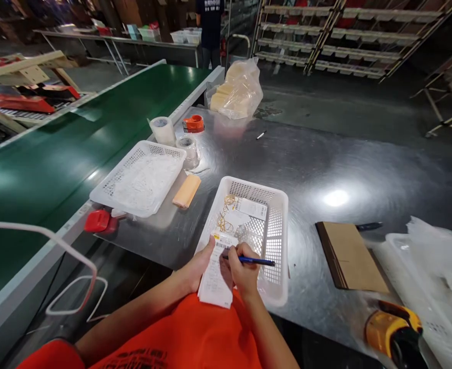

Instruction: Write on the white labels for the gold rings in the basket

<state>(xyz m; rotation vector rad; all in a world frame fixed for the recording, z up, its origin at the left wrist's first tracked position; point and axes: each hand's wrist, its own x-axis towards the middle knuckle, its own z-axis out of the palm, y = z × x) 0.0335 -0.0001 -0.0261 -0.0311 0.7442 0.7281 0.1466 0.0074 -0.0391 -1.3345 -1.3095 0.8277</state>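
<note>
My left hand grips a long white paper slip from the left, thumb on its top edge. My right hand pinches a blue pen, its tip resting on the slip near a printed barcode. Both hands hover over the near end of a white plastic basket on the grey metal table. Inside the basket lie clear bags with gold-coloured chains and a white label.
A second white basket sits to the left, with tape rolls and an orange dispenser behind it. A green conveyor belt runs along the left. Flat cardboard, plastic bags and a yellow tool lie at right. A person stands far back.
</note>
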